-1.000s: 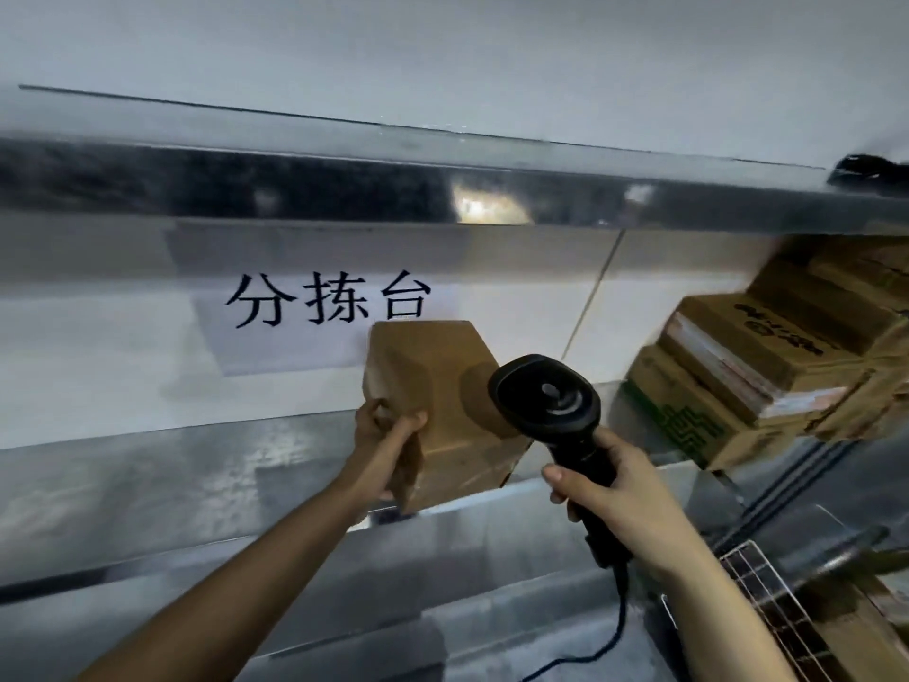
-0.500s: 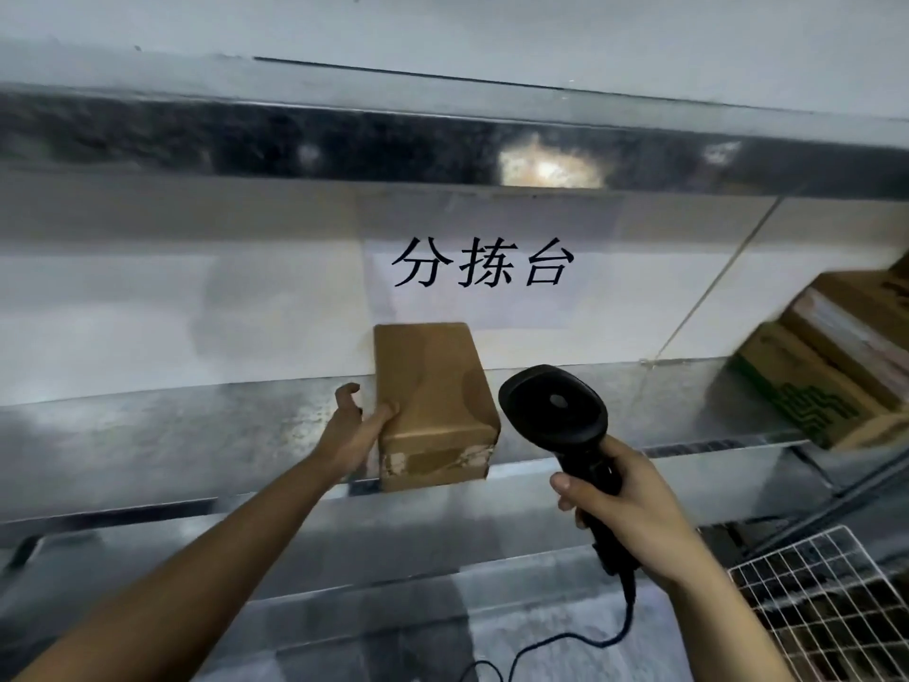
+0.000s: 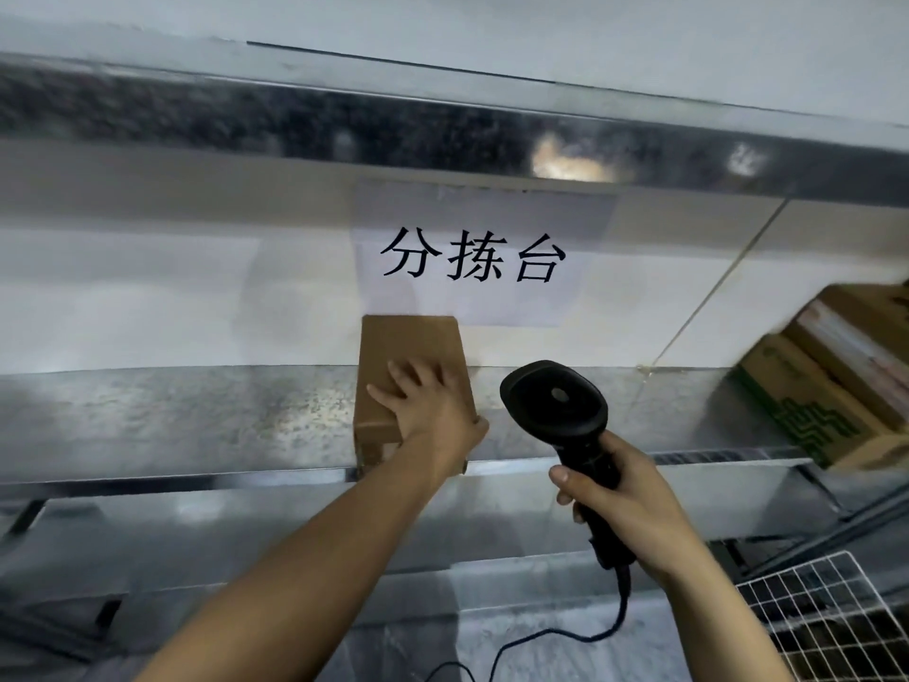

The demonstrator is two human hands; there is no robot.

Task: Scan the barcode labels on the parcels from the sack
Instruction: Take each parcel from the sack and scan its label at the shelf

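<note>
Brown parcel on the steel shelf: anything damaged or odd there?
No barcode label shows on the brown parcel; its visible faces are plain cardboard. The left hand rests on top, the right hand holds the scanner beside it. No damage visible.

A parcel (image 3: 410, 359) stands on the metal shelf (image 3: 196, 415), its far end against the back wall just below the paper sign (image 3: 472, 253) and its near end at the shelf's front edge; the left hand (image 3: 428, 411) lies flat on top of it. Just to the right of the parcel, the right hand (image 3: 620, 504) holds the scanner (image 3: 553, 403) above the shelf's front edge, with the cable (image 3: 565, 637) hanging below. Stacked cartons (image 3: 836, 386) sit at the shelf's right end, and a wire basket (image 3: 831, 617) lies below them at the lower right.
</note>
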